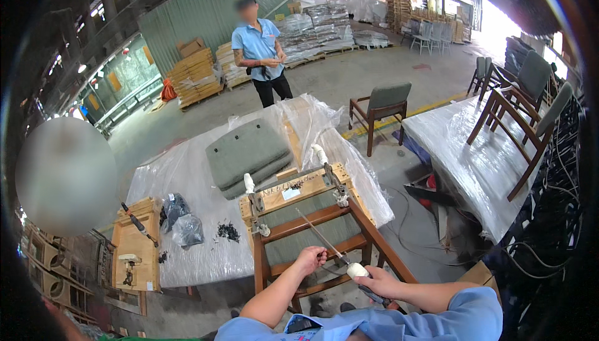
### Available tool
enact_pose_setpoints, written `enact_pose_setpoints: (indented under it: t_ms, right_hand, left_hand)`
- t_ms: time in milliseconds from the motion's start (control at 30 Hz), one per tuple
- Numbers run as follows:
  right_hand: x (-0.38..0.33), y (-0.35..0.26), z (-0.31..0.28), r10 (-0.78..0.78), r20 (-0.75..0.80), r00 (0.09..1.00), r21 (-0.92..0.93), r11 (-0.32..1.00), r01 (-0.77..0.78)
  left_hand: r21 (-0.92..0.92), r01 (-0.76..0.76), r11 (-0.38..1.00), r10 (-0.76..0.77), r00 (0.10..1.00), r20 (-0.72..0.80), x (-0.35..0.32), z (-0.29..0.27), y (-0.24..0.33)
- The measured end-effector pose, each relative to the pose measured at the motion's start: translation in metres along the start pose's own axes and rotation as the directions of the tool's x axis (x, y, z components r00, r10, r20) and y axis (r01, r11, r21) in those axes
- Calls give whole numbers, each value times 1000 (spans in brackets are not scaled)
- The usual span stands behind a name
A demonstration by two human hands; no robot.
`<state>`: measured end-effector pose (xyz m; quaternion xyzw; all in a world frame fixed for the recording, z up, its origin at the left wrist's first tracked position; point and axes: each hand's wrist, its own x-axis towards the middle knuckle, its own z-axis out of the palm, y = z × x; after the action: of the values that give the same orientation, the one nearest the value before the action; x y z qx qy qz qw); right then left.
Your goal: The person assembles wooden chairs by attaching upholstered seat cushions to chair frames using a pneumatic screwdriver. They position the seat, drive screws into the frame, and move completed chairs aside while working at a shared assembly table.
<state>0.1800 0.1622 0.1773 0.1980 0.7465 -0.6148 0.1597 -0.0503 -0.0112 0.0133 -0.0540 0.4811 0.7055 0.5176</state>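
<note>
In my right hand [382,282] is a power screwdriver [357,270] with a white-wrapped nose and a long thin bit pointing away from me, up and left. My left hand [310,258] is beside the bit with its fingers curled closed; whatever they may hold is too small to make out. Just beyond lies a brown wooden chair frame [321,216] around a grey-green upholstered panel [315,236]. It rests against a wooden jig board [271,202], where a left toggle clamp [249,184] and a right toggle clamp [331,175] are fitted. Small dark screws [293,186] sit on the board.
Stacked grey-green cushions [248,154], loose black screws [228,232] and plastic bags [187,230] lie on the plastic-wrapped table [206,266]. Left is another jig [134,225] with a second power screwdriver [138,222]. A person [259,48] stands beyond. Chairs [530,116] stand on a wrapped stack at right.
</note>
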Motion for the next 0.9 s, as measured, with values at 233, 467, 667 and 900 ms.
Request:
enact_pose_setpoints:
  t_ms: [233, 467, 667, 900]
  right_hand:
    - [-9, -39, -11, 156, 4, 988, 6, 988, -156]
    - [6, -9, -9, 77, -59, 995, -184, 979, -87]
    - [5, -13, -7, 105, -15, 994, -263, 959, -105]
    - [-5, -29, -4, 128, 31, 991, -103, 987, -124]
  left_hand:
    - [73, 19, 997, -16, 999, -33, -3, 16, 13]
    - [129, -41, 991, 54, 994, -99, -6, 21, 15]
    - [133, -70, 989, 79, 995, -62, -13, 26, 24]
    - [191, -119, 974, 133, 989, -63, -13, 26, 25]
